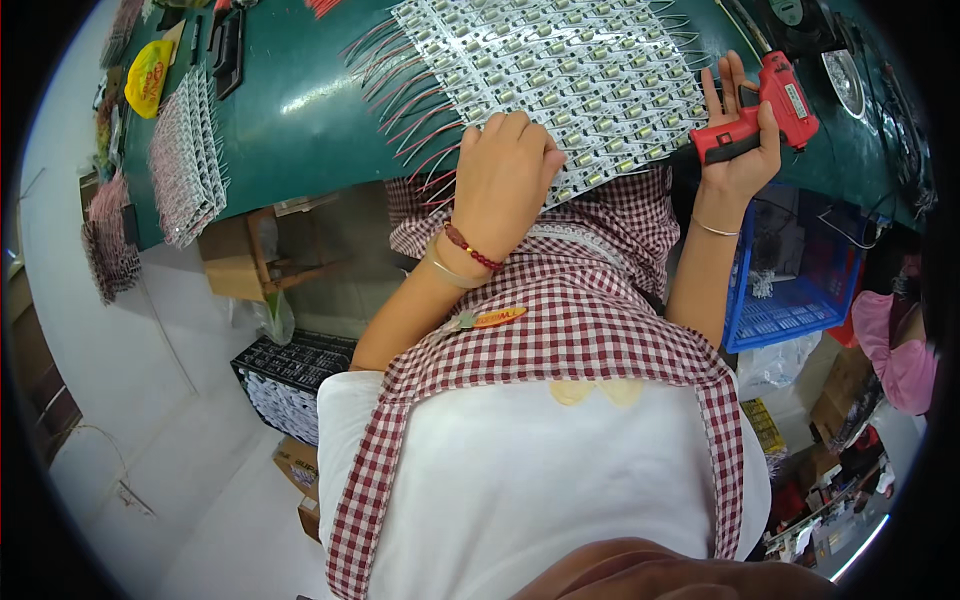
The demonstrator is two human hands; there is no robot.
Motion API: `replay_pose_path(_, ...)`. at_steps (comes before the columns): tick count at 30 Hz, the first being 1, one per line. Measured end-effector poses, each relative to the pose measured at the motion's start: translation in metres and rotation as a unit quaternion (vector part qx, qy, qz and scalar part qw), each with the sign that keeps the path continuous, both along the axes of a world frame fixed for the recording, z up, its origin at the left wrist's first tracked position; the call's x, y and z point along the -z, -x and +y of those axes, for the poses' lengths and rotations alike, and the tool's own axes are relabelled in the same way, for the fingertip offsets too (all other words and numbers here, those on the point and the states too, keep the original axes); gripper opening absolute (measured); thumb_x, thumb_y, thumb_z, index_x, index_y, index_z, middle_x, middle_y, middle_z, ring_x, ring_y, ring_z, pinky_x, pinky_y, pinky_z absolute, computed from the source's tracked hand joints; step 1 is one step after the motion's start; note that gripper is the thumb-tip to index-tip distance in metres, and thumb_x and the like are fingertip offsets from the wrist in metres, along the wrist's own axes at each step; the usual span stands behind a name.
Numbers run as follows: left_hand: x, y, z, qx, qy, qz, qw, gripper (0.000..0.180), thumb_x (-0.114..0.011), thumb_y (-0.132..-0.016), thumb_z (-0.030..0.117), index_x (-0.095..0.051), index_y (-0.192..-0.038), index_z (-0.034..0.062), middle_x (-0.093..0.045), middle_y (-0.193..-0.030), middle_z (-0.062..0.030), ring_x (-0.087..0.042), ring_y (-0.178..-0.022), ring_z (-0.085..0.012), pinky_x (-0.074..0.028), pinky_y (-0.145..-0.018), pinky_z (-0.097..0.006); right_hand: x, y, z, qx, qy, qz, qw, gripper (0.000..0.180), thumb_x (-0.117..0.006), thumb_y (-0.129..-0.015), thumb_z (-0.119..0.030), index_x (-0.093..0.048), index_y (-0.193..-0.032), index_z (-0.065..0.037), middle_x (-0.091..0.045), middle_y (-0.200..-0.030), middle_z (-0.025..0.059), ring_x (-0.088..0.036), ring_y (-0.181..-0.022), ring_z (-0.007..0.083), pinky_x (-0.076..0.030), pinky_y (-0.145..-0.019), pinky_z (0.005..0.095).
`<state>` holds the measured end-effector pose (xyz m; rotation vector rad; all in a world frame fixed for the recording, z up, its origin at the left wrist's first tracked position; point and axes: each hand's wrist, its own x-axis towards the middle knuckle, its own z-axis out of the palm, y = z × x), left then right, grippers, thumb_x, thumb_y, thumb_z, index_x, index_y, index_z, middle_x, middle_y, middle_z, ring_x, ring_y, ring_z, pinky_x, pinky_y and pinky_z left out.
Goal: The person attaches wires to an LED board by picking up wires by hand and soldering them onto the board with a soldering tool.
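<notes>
A large panel of white circuit boards (pixel 570 80) lies on the green table, with rows of small components and red, black and white wires fanning out from its left side. My left hand (pixel 508 175) rests at the panel's near left edge, fingers curled under; whatever they may hold is hidden. At the panel's right side, my right hand (pixel 740 170) grips a red soldering gun (pixel 790 100) by its black-and-red handle. The thumb wraps over the handle while two fingers stretch up past it. The gun's metal tip points toward the far edge, away from me.
Stacked wired boards (pixel 188 155) and a yellow packet (pixel 148 78) lie on the left of the green table (pixel 290 130). A black tray (pixel 229 52) sits behind them. A metal dish (pixel 843 82) is at the far right. Below hangs a blue crate (pixel 790 300).
</notes>
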<state>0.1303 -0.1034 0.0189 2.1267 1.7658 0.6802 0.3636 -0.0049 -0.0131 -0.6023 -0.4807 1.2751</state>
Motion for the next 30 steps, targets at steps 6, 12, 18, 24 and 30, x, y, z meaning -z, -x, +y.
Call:
replay_pose_path(6, -0.003, -0.012, 0.008, -0.008, -0.023, 0.058, 0.998, 0.014, -0.070, -0.074, 0.016, -0.057, -0.071, 0.0096, -0.053, -0.074, -0.0033, -0.052, -0.076, -0.0231, -0.037, -0.068, -0.038, 0.004, -0.001, 0.001, -0.001, -0.001, 0.019, 1.000, 0.028, -0.049, -0.090, -0.014, -0.050, -0.107, 0.008, -0.048, -0.124, 0.0327, -0.042, -0.125, 0.0400, -0.030, -0.108, 0.0556)
replay_pose_path(12, 0.000, -0.002, -0.002, -0.006, -0.026, 0.014, 1.000, 0.011, -0.065, -0.076, 0.010, -0.056, -0.071, 0.0076, -0.053, -0.071, -0.0046, -0.053, -0.071, -0.0238, -0.038, -0.068, -0.037, 0.004, -0.001, -0.001, 0.002, -0.002, 0.018, 1.000, 0.027, -0.050, -0.089, -0.015, -0.051, -0.105, 0.007, -0.046, -0.126, 0.0343, -0.040, -0.126, 0.0406, -0.027, -0.109, 0.0566)
replay_pose_path(18, 0.005, 0.017, -0.045, -0.147, -0.037, 0.030, 0.988, 0.010, -0.065, -0.079, 0.011, -0.056, -0.074, 0.0088, -0.052, -0.068, -0.0021, -0.052, -0.067, -0.0210, -0.035, -0.065, -0.035, 0.004, -0.002, 0.000, -0.005, -0.009, 0.018, 1.000, 0.028, -0.048, -0.090, -0.014, -0.050, -0.108, 0.008, -0.048, -0.123, 0.0331, -0.043, -0.124, 0.0398, -0.031, -0.108, 0.0552)
replay_pose_path(24, -0.017, 0.016, -0.048, -0.166, -0.079, 0.090, 0.979, 0.011, -0.069, -0.076, 0.014, -0.059, -0.078, 0.0108, -0.053, -0.074, -0.0017, -0.052, -0.072, -0.0213, -0.034, -0.066, -0.037, 0.004, -0.003, 0.004, -0.012, -0.021, 0.014, 1.000, 0.028, -0.048, -0.090, -0.014, -0.050, -0.107, 0.008, -0.049, -0.123, 0.0329, -0.044, -0.124, 0.0396, -0.032, -0.108, 0.0553)
replay_pose_path(30, -0.004, -0.021, -0.018, 0.014, -0.029, 0.011, 0.999, 0.013, -0.070, -0.073, 0.014, -0.060, -0.078, 0.0088, -0.054, -0.075, -0.0040, -0.053, -0.076, -0.0239, -0.036, -0.068, -0.038, 0.008, -0.003, 0.002, -0.009, -0.012, 0.024, 1.000, 0.027, -0.048, -0.090, -0.015, -0.050, -0.105, 0.008, -0.048, -0.123, 0.0326, -0.043, -0.124, 0.0392, -0.032, -0.108, 0.0552)
